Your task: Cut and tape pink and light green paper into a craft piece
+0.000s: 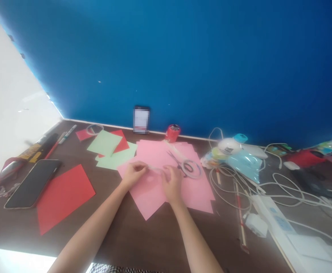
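Observation:
My left hand [135, 173] is closed in a pinch over the pink paper sheets [192, 195] at the middle of the desk. A thin pale strip [155, 170], blurred, runs from its fingertips towards my right hand [172, 182], whose fingers are curled at the strip's other end. What the strip is made of I cannot make out. Just right of my right hand, a roll of tape [199, 171] lies on the pink sheets, over the scissors [173, 156]. Behind the sheets stands a red round container [173, 132].
Left are light green papers [104, 143], a red sheet [77, 197], a dark phone [33, 184] and pens [67, 134]. Another phone [141, 120] leans on the blue wall [183, 57]. Right are white cables [285, 193], a power strip [274, 216] and a blue plastic packet [247, 165].

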A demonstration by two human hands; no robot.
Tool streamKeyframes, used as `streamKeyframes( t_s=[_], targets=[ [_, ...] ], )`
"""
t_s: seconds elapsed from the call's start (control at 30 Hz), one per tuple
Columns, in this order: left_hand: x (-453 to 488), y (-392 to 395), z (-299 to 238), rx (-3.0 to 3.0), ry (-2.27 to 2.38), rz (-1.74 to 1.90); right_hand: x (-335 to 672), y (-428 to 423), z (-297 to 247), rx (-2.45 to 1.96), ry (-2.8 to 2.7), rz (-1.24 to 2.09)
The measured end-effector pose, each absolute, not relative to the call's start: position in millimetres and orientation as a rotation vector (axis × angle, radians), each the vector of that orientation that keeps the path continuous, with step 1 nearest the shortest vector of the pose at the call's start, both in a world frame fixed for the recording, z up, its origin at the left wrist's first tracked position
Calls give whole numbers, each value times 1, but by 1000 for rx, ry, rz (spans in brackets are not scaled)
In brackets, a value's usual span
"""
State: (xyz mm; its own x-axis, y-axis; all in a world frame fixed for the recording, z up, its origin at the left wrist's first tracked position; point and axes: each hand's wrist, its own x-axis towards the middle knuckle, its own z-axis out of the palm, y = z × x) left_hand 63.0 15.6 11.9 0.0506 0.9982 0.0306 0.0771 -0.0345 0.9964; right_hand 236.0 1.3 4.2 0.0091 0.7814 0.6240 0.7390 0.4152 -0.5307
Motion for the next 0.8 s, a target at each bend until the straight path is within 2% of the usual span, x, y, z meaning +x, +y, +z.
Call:
streamKeyframes(
  t_s=[0.1, 0.17, 0.37, 0.8],
  targets=[
    [65, 14, 11, 1320, 1182, 1168, 232, -4, 12, -1255, -1815, -239],
    [67, 13, 11, 1323, 1135, 1180, 227, -8, 16, -1200, -1889, -296],
    [72, 8, 12, 1409, 1019, 1186, 222, -12, 14, -1189, -1944, -243],
    [74, 1, 13, 1815, 1079, 1214, 224, -14, 17, -1243, -2000, -96]
  ],
)
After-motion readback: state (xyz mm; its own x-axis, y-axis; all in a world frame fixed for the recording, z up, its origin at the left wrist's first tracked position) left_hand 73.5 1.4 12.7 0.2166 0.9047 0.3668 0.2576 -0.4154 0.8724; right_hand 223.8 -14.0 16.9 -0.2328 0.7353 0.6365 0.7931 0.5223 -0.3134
